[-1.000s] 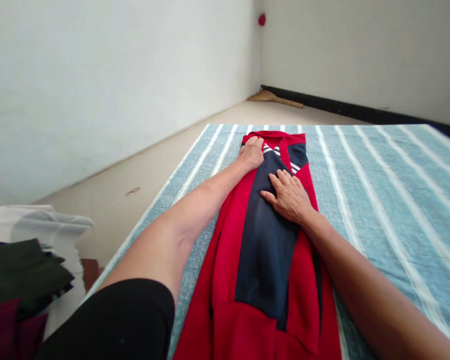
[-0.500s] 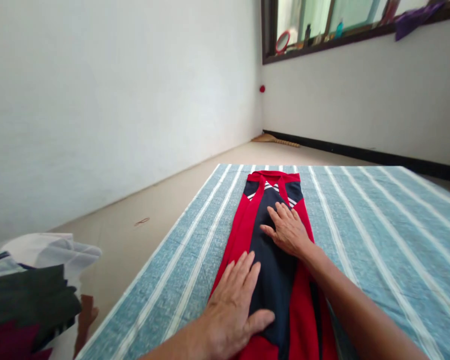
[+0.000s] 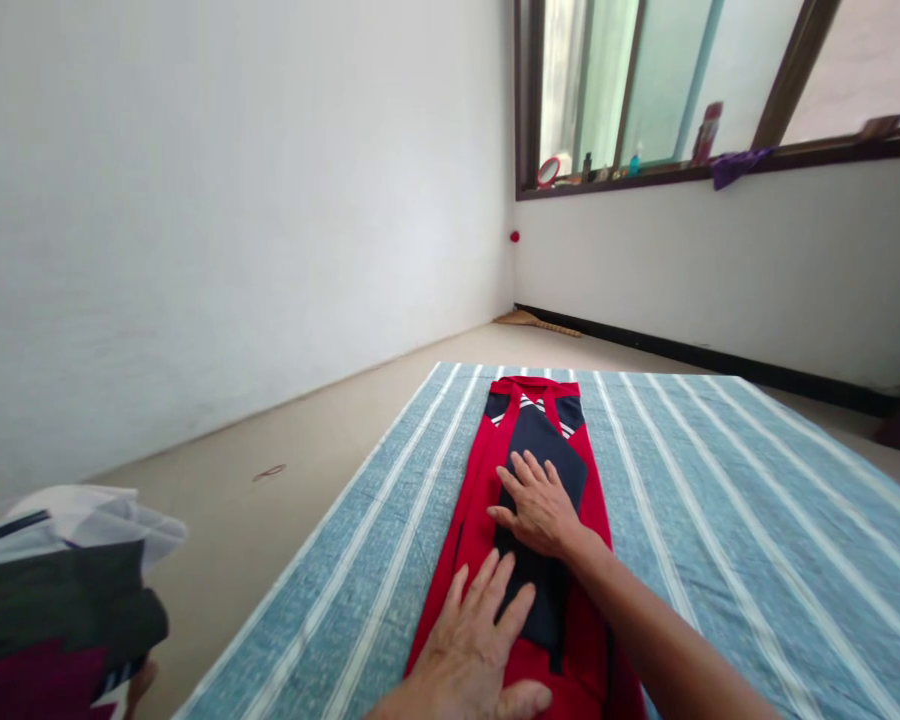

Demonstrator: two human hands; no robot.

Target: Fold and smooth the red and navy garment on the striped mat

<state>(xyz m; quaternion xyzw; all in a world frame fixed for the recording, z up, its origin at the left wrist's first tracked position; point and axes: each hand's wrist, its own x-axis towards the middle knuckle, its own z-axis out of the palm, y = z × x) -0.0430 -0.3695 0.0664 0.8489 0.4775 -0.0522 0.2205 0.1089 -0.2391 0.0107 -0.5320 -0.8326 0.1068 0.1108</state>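
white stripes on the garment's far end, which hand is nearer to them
Right. The right hand lies on the navy panel, short of the white stripes; the left hand is farther from them, on the garment closer to the person.

The person's left hand lies with fingers spread on the nearer part of a red and navy garment; the right hand rests flat farther up it. Beneath is a blue-and-white striped cloth. Clothes are piled at left, and purple fabric hangs over the windowsill.
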